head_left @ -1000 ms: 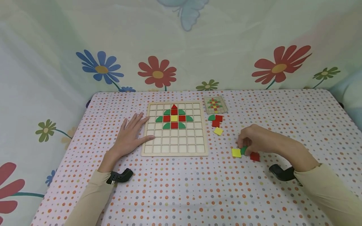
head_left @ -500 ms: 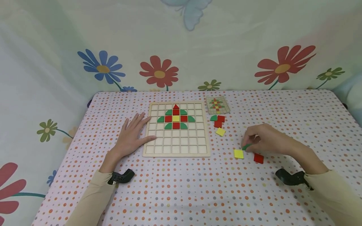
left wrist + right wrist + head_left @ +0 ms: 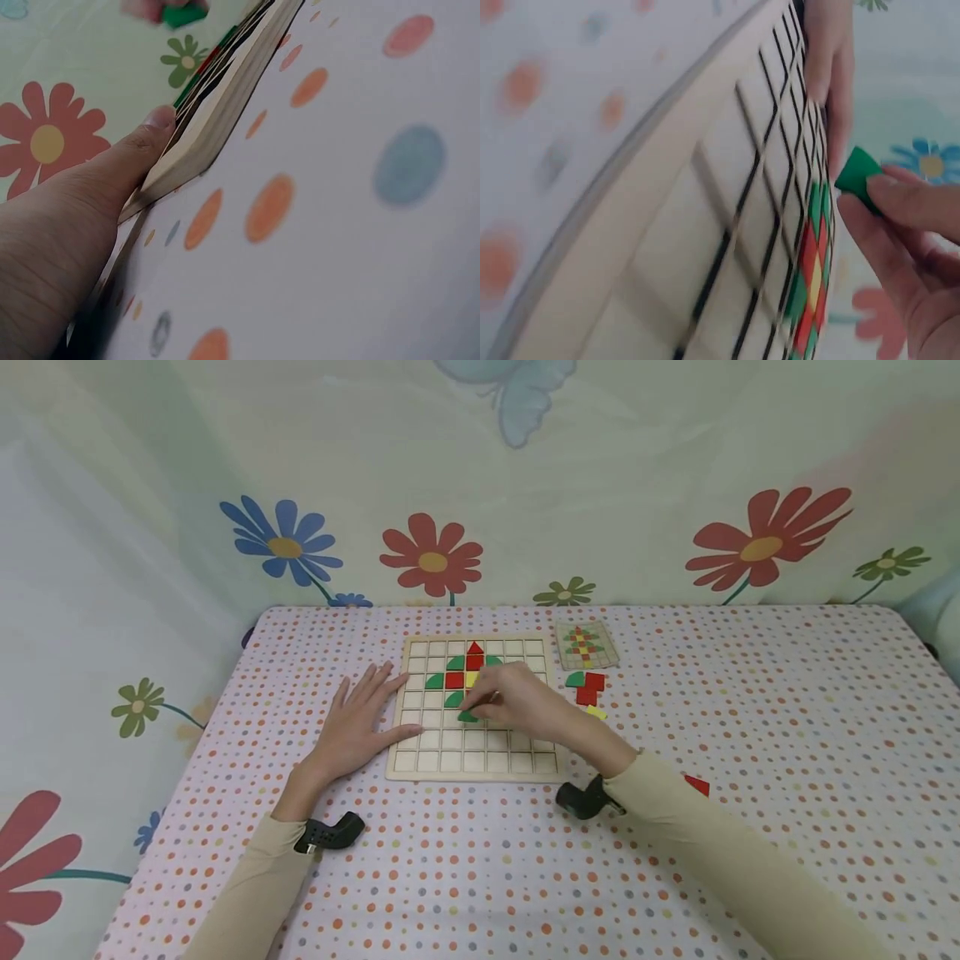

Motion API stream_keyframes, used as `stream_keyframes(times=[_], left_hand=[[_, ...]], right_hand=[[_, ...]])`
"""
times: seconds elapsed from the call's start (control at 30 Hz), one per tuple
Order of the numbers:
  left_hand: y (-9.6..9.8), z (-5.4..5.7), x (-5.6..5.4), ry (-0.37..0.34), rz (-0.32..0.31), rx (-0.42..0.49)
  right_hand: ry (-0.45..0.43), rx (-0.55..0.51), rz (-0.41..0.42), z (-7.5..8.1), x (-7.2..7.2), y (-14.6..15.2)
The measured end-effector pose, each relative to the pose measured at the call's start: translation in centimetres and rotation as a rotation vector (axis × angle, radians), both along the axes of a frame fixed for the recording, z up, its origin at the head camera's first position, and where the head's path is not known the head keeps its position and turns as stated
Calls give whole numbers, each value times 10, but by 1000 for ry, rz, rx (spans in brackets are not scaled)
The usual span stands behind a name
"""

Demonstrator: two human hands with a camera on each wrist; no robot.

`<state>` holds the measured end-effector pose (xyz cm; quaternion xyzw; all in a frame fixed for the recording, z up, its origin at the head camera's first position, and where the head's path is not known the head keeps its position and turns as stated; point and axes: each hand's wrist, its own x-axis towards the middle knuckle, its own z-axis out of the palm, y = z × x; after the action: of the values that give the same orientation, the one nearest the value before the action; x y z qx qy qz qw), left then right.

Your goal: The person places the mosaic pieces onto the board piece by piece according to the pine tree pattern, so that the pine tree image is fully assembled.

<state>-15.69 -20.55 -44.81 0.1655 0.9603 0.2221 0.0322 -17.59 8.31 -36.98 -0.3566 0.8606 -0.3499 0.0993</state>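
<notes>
Right hand [image 3: 517, 700] pinches a green quarter-round tile [image 3: 860, 177] above the wooden grid board [image 3: 450, 762]; left hand [image 3: 360, 727] spread wide at the board's left side.

Picture card [image 3: 587, 645] off the board's upper right: printed red/green/yellow tree-like figure. Right forearm reaches in across the board's right edge, thumb and fingertips gripping the tile. Left thumb lies over the rim, fingers splayed. Tile is plain green, tilted, raised clear of the grid. Red triangle [image 3: 475, 648] tops the tile figure, partly hidden by the right hand. Loose red squares [image 3: 587, 696] sit near the card.
</notes>
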Motion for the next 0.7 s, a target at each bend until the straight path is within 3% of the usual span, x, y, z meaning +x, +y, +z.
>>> stream_keyframes(times=[0.23, 0.47, 0.7], left_hand=[[3, -2, 1, 12, -5, 6], [1, -1, 2, 16, -1, 8], [-3, -1, 1, 18, 1, 0]], right_hand=[[44, 31, 26, -13, -7, -44], [-26, 62, -5, -16, -8, -54], [-15, 48, 13, -20, -12, -62]])
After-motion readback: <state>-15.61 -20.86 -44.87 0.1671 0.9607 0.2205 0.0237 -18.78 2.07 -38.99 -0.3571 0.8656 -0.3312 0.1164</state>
